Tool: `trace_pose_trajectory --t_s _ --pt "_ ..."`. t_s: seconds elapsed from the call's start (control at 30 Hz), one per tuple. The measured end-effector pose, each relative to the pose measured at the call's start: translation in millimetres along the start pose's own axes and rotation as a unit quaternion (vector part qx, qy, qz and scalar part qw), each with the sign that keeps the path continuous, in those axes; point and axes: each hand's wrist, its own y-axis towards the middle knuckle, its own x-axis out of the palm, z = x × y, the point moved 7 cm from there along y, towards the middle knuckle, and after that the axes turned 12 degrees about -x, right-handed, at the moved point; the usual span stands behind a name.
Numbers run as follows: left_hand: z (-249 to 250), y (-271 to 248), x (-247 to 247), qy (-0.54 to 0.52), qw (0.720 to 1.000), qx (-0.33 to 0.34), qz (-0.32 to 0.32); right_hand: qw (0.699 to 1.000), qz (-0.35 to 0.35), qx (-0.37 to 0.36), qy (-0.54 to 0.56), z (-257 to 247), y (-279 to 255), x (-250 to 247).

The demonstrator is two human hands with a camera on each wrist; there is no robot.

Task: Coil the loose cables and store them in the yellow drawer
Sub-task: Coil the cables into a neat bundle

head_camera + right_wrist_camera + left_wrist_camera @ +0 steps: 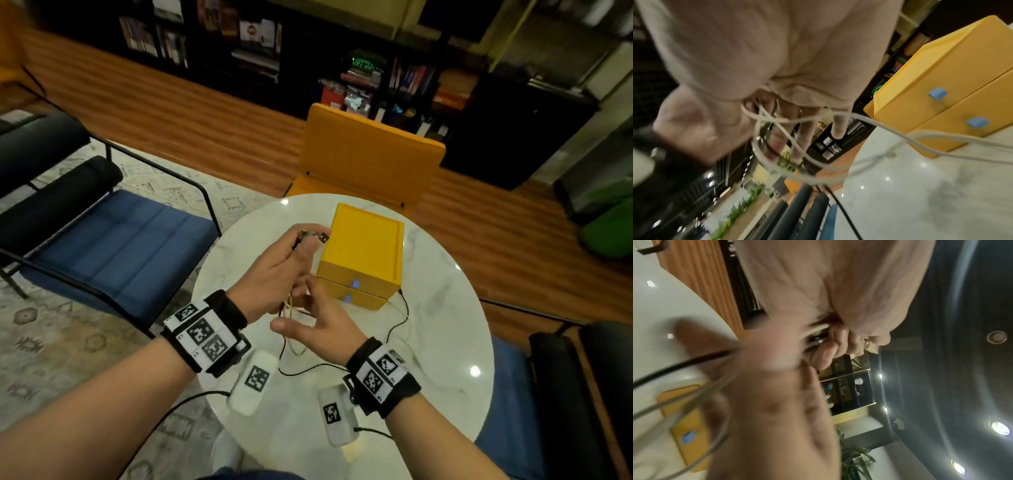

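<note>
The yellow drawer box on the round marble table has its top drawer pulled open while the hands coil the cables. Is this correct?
Not quite: both drawers of the yellow drawer box are closed, as the right wrist view shows. The rest holds: it stands on the marble table.

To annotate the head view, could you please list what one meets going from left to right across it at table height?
Blue chair → left hand pinching the cable plugs → yellow drawer box → black cable trailing off the box's right corner → marble table right rim.
</note>
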Motion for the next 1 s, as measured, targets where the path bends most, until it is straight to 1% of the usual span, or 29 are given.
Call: trace_pose_trajectory --t_s 0.07,0.17,0.23,0.33,0.4,0.47,0.5,0.57,0.6,0.63,0.67,0.7,0.73,0.77,0.8,0.83,0.9,0.93,0.97,1.0 --pt "4 2 3 -0.035 0.999 -0.01 0.005 0.999 0.002 0.003 -0.036 4 -5 10" --pt "14 6 -14 -0.136 0.988 -0.034 0.058 0.996 -0.003 0.021 -0.082 15 -25 0" --pt "25 8 -36 -0.21 0.973 -0.035 0.094 0.987 -0.024 0.037 -0.151 26 -47 -25" --pt "42 4 -69 -0.29 0.95 -0.006 0.12 0.962 -0.049 0.082 -0.256 47 -89 -83" --pt "47 -1 -75 -0.309 0.944 0.006 0.112 0.934 -0.031 0.121 -0.334 59 -115 -136" --pt "49 -6 -63 -0.295 0.951 0.009 0.091 0.893 -0.005 0.139 -0.428 61 -131 -187" --pt "47 -7 -53 -0.28 0.957 0.007 0.082 0.863 -0.008 0.154 -0.48 64 -136 -207" --pt "42 -7 -32 -0.258 0.964 0.006 0.062 0.794 -0.043 0.192 -0.575 68 -142 -230" --pt "39 -7 -22 -0.252 0.966 0.005 0.048 0.781 -0.067 0.195 -0.59 66 -142 -228" --pt "37 -6 -15 -0.247 0.968 0.002 0.037 0.795 -0.076 0.175 -0.576 59 -138 -217" --pt "33 -6 -8 -0.239 0.971 -0.003 0.027 0.832 -0.062 0.136 -0.534 44 -130 -199" --pt "30 -7 -1 -0.23 0.973 -0.009 0.017 0.875 -0.029 0.089 -0.475 22 -119 -176" --pt "26 -8 7 -0.223 0.975 -0.016 0.006 0.916 0.007 0.049 -0.399 -2 -105 -150" --pt "22 -9 17 -0.218 0.976 -0.023 -0.007 0.948 0.038 0.025 -0.314 -19 -90 -122" --pt "19 -10 25 -0.218 0.975 -0.028 -0.022 0.971 0.053 0.011 -0.232 -30 -75 -95" --pt "17 -12 33 -0.222 0.974 -0.032 -0.036 0.986 0.057 0.006 -0.158 -36 -61 -70" --pt "16 -14 42 -0.228 0.972 -0.045 -0.047 0.996 0.069 -0.02 -0.058 -35 -40 -37" --pt "14 -15 41 -0.237 0.969 -0.055 -0.042 0.995 0.082 -0.03 -0.04 -32 -35 -30" --pt "12 -16 38 -0.252 0.965 -0.062 -0.033 0.994 0.094 -0.035 -0.045 -33 -33 -30" --pt "8 -15 32 -0.264 0.962 -0.068 -0.017 0.992 0.098 -0.039 -0.075 -34 -33 -33"
